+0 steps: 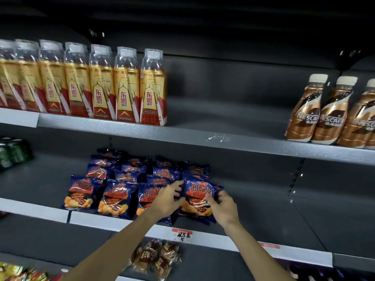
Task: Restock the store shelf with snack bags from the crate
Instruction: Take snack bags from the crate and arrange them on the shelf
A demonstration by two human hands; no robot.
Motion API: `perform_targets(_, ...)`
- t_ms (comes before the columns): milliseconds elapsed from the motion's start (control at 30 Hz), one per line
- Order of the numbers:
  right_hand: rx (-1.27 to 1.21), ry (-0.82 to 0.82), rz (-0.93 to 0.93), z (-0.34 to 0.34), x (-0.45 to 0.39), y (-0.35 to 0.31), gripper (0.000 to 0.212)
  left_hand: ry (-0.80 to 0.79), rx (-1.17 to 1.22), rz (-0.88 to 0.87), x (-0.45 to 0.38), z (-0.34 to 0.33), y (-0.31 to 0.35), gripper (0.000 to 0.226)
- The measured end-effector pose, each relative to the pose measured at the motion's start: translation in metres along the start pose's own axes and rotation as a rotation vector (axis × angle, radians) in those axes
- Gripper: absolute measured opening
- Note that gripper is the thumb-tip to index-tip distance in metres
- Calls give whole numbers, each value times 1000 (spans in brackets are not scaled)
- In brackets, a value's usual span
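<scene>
A dark blue snack bag (197, 196) with orange chips printed on it stands at the right end of the front row on the middle shelf (274, 201). My left hand (167, 199) holds its left edge with thumb and fingers. My right hand (222, 205) pinches its right edge. Several more of the same blue bags (113, 197) stand in rows to the left and behind it. The crate is out of view.
The upper shelf holds gold and red drink bottles (101, 86) at left and brown coffee bottles (324, 112) at right. Green cans (12, 153) stand at the far left of the middle shelf. Brown wrapped snacks (156, 258) lie on the shelf below, near a price tag (182, 235).
</scene>
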State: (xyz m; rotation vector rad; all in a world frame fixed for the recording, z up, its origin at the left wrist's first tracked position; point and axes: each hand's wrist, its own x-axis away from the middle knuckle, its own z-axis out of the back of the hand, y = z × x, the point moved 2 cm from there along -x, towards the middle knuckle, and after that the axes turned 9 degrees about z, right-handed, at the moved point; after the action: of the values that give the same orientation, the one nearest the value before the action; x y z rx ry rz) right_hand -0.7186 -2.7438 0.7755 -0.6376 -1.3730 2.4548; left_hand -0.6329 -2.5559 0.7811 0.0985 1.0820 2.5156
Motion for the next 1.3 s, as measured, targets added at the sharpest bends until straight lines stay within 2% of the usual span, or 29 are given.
perform_targets(167,71,-99,-11,-18,7,9,22,-18,-86,54,5,-4,-12,58)
perform_targets(300,68,-105,-28,-22,8,22,12,-17,-121,76,3,-17,-17,58)
perform_targets(467,64,-115,-42,-26,11,31,10,-16,-117,77,7,-27,-12,55)
perform_targets(667,89,-135,-56,-32,10,39,22,-35,-104,106,5,-31,-12,62)
perform_targets(1100,202,-163,-44,-51,-15,40,19,-18,-91,220,-20,-48,-20,73)
perform_targets(1300,186,-147,-65,-46,-11,40,15,3,-73,212,-15,-48,-20,79)
